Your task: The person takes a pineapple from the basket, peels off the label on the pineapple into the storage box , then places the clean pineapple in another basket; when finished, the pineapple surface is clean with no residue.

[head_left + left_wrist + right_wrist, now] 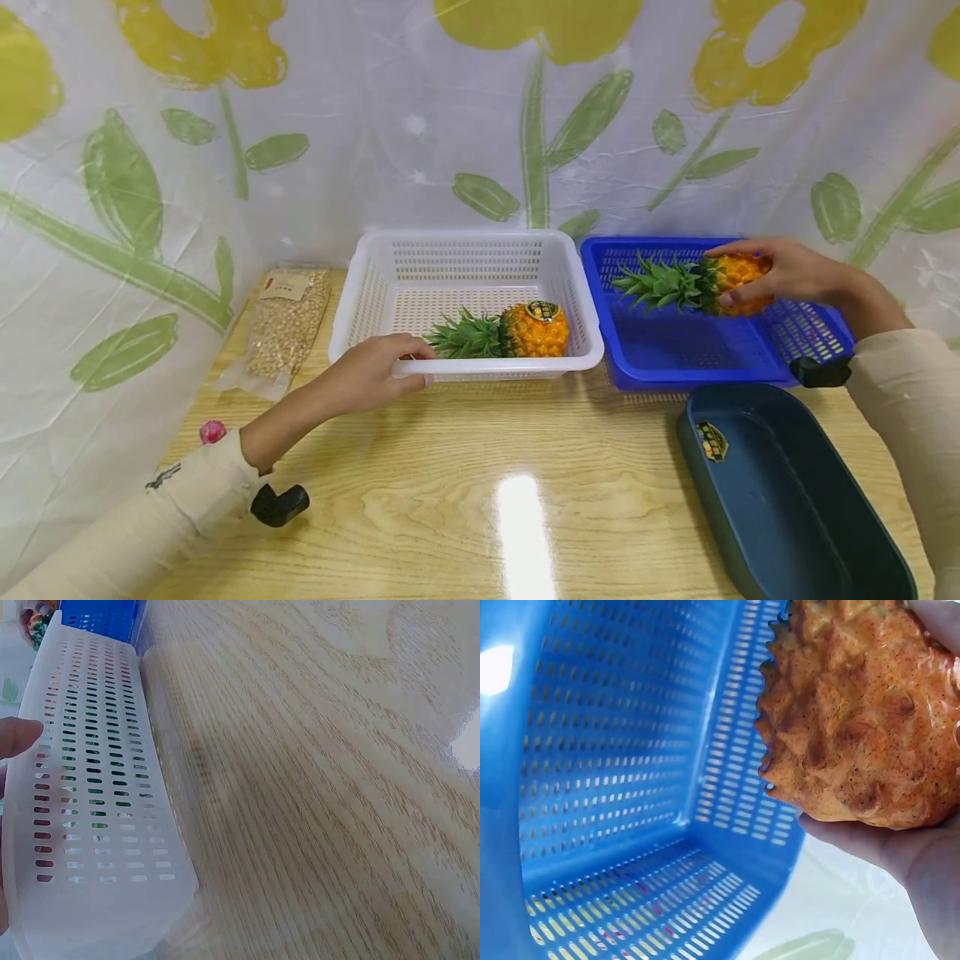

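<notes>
My right hand grips a pineapple by its orange body above the blue basket, its leafy crown pointing left. In the right wrist view the bumpy underside of that pineapple hangs beside the basket wall. The left hand pinches the near rim of the white basket, thumb outside and fingers over the edge. Inside the white basket lies a second pineapple bearing a dark label, crown to the left. The left wrist view shows the thumb against the slotted wall.
A dark teal tub with a label on its inner wall stands at the near right. To the left of the white basket lies a clear bag of pale grains. A flower-printed curtain hangs behind the wooden table.
</notes>
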### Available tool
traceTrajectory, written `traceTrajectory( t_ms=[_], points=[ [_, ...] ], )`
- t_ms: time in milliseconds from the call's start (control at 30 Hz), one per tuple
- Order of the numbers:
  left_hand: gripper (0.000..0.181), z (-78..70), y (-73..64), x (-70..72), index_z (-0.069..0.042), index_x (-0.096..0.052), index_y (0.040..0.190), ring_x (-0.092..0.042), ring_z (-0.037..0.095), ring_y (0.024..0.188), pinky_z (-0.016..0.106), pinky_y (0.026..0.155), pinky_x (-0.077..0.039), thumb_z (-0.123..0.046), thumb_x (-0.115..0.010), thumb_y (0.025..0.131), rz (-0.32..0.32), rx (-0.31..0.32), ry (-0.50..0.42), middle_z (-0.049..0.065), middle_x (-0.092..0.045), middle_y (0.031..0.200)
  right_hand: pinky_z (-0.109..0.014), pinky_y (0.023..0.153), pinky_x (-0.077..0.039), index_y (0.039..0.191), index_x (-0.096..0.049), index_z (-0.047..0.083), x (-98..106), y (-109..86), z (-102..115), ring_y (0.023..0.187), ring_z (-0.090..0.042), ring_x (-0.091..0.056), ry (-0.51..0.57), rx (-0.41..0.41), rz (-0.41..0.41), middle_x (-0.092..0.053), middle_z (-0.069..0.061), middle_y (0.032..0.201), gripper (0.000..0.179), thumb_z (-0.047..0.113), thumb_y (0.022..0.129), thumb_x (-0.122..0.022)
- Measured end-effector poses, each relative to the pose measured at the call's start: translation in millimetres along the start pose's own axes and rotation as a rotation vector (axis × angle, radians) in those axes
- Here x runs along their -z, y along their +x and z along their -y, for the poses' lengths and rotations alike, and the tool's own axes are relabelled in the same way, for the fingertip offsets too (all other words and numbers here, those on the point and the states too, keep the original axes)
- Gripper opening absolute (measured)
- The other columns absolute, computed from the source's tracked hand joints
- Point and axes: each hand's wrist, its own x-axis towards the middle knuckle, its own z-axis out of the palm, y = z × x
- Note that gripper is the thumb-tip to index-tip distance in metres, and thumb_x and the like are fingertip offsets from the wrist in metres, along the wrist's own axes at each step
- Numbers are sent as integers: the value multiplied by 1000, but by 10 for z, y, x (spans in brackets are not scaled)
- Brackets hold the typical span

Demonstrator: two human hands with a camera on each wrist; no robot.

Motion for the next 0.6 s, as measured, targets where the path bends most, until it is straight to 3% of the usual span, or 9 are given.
traceTrajectory(
  t_ms=[200, 600],
  points=[
    [18, -12, 2, 6, -21, -70, 111, -63, 13, 91, 39, 80, -51, -26, -72, 94, 0, 4, 2, -5, -69, 104, -27, 68, -52, 145, -53, 15, -69, 141, -69, 89, -18, -56, -11, -37, 32, -60, -15, 117, 65, 20, 87, -80],
    [24, -29, -11, 19, -20, -70, 118, -64, 14, 95, 38, 81, -52, -30, -69, 96, 17, 2, -3, -3, -69, 112, -32, 72, -53, 148, -49, 10, -189, 352, -162, 94, -22, -57, -6, -56, 82, -59, -19, 122, 69, 21, 87, -80]
  ],
)
